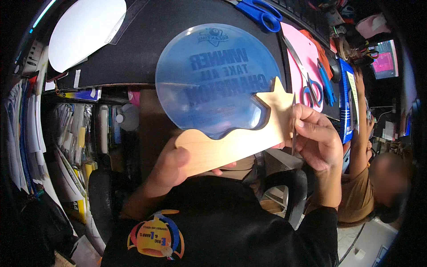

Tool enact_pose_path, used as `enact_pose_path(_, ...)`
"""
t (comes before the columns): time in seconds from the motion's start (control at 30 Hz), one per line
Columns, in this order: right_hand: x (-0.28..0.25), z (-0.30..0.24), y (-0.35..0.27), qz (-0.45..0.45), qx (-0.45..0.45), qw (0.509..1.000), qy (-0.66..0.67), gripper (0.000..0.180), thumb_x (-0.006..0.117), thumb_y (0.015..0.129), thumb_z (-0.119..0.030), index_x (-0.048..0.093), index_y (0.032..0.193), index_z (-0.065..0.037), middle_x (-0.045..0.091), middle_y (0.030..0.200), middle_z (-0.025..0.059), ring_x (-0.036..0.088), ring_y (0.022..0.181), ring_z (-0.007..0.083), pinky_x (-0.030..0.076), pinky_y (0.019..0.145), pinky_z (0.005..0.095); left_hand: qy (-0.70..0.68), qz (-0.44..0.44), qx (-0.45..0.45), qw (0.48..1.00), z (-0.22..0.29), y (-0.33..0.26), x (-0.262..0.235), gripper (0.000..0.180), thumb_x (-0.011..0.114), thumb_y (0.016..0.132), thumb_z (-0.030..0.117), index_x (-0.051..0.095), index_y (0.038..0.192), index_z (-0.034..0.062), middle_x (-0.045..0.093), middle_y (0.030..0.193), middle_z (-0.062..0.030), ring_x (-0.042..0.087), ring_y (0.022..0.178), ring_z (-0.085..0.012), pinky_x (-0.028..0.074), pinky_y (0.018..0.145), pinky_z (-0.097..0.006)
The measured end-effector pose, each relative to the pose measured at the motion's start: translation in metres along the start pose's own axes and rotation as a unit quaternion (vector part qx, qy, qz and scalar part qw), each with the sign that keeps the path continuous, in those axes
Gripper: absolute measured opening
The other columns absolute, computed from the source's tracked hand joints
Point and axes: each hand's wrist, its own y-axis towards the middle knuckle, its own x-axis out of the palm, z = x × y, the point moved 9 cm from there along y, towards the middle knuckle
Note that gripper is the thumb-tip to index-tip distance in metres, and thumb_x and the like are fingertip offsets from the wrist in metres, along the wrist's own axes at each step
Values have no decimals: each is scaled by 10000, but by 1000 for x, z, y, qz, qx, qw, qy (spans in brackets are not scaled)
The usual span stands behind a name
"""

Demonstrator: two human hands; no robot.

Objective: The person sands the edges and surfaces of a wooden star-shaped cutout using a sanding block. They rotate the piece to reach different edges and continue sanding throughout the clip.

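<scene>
Wooden plaque (pixel 231 147) with blue disc (pixel 213 80): left hand (pixel 171 167), right hand (pixel 316 138) grips closed on ends.

A dark tabletop (pixel 142 53) stretches beyond the hands, carrying a white sheet (pixel 86 31), blue scissors (pixel 260 13) and pink paper (pixel 302 58). Left of the left hand, shelves (pixel 75 133) crammed with papers and bottles sit under the tabletop's edge. Far right, past the right hand, a lit screen (pixel 384 58) glows in the dim room.
</scene>
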Motion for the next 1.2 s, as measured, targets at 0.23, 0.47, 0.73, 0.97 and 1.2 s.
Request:
enact_pose_path(0.23, -6, -38, 12, 2, 8, 992, -125, 96, 650, 938, -92, 648, 1009, -28, 662, 916, 14, 630, 834, 96, 464, 741, 217, 115, -1, -103, 988, -29, 2, 25, 904, 713, 804, 267, 273, 1529, -47, 464, 1493, -232, 516, 1351, -356, 513, 1025, -434)
enact_pose_path(0.47, 16, -79, 20, 156, -222, 876, -400, 78, 665, 959, -88, 629, 955, -19, 630, 892, -9, 568, 830, 75, 451, 759, 239, 238, 34, 27, 970, -23, 25, 6, 774, 656, 863, 254, 344, 1495, -65, 470, 1489, -225, 495, 1371, -356, 484, 1066, -454)
enact_pose_path(0.73, 99, -49, -12, 86, -485, 402, -772, 395, 761, 647, 35, 683, 1033, 53, 597, 824, 119, 595, 740, 287, 518, 774, 449, 228, 27, 149, 962, -33, 44, 35, 346, 673, 956, 104, 548, 1250, -29, 632, 1153, -102, 603, 1092, -183, 472, 951, -355)
enact_pose_path(0.97, 105, -43, 0, 55, -483, 320, -813, 469, 740, 569, -68, 701, 1003, 104, 601, 842, 118, 574, 715, 245, 501, 698, 404, 283, -7, 100, 954, -47, 65, 44, 477, 654, 997, 169, 448, 1365, -53, 593, 1281, -136, 584, 1180, -205, 448, 1027, -361)
enact_pose_path(1.2, 98, -39, 9, 53, -497, 300, -813, 447, 735, 648, -78, 698, 1061, 88, 627, 882, 123, 568, 715, 236, 476, 655, 379, 338, -4, 136, 931, -38, 74, 43, 493, 677, 984, 195, 466, 1339, -74, 613, 1251, -171, 604, 1165, -231, 472, 1000, -372)
